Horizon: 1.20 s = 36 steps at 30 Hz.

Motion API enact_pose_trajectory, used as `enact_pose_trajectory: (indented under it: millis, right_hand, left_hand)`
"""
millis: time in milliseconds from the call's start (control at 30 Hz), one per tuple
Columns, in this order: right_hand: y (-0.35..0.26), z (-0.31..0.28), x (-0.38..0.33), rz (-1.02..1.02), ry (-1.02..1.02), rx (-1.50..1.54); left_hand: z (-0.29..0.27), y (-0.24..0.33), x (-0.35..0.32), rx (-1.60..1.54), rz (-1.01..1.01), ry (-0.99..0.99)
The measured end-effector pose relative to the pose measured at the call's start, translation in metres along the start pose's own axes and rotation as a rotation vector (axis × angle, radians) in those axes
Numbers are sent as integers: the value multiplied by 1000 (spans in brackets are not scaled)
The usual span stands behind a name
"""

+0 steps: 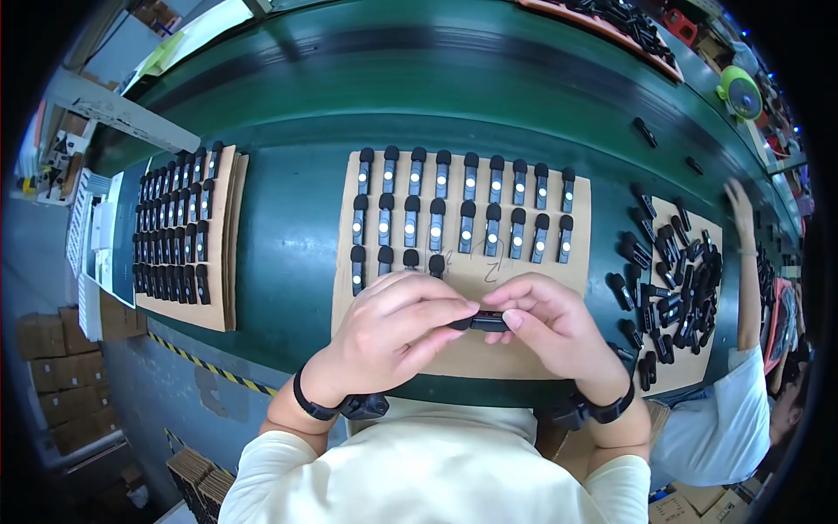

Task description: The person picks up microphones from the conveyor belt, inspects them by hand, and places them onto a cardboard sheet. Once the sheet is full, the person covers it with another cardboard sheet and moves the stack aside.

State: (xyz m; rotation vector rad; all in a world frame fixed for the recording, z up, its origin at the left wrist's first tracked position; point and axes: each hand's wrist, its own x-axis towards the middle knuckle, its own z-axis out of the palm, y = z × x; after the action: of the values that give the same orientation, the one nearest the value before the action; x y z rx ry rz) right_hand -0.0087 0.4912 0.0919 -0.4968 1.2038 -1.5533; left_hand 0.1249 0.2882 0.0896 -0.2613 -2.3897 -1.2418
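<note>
In the head view, we hold one small black microphone (486, 321) level above the near part of the middle cardboard sheet (471, 360). Our left hand (388, 330) pinches its foam-tipped end between nearly closed fingers and thumb; our right hand (557, 327) grips the other end with its thumb, fingers loosely curled. On the sheet, similar microphones (443, 179) lie in rows. Left of the sheet, a cardboard stack (229, 253) bears more; right of it, we see loose microphones (694, 293) heaped, and farther right a co-worker's hand (740, 208).
</note>
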Motion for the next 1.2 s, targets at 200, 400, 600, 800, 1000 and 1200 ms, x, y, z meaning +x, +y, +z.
enact_pose_trajectory:
  millis: [200,400,600,800,1000,1200]
  right_hand:
    - [17,3,-16,-478,132,-623]
    - [27,0,-16,-745,227,-832]
    - [27,6,-16,-835,274,-863]
    - [30,7,-14,-850,314,-873]
    - [29,7,-13,-881,325,-884]
    - [33,6,-9,-881,318,-884]
  left_hand:
    - [13,9,-2,-21,3,13]
    - [20,17,-4,-102,-118,-2]
    - [28,18,0,-110,-89,14]
    - [28,19,1,-34,-90,-17]
    - [31,17,0,-6,-58,-9]
    - [28,16,1,-17,-52,-7]
